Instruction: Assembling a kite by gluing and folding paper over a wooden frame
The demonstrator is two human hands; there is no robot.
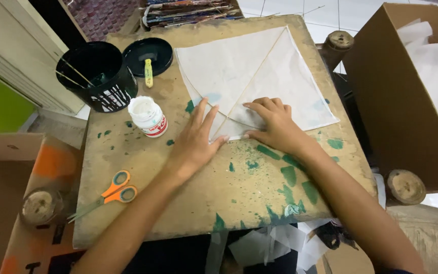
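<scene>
Both your hands lie flat and open, gripping nothing: left hand (197, 138) and right hand (275, 125) press the near corner of the white paper kite (259, 76), which spreads away across the worktop (128, 167).

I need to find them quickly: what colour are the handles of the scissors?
Orange, seen in the head view: scissors.

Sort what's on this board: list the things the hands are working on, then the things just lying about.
In hand:
- white paper kite sheet with thin stick frame, pressed flat by left hand and right hand

Lying about:
- orange-handled scissors
- white glue jar
- black bucket holding sticks
- round black lid
- brown cardboard box
</scene>
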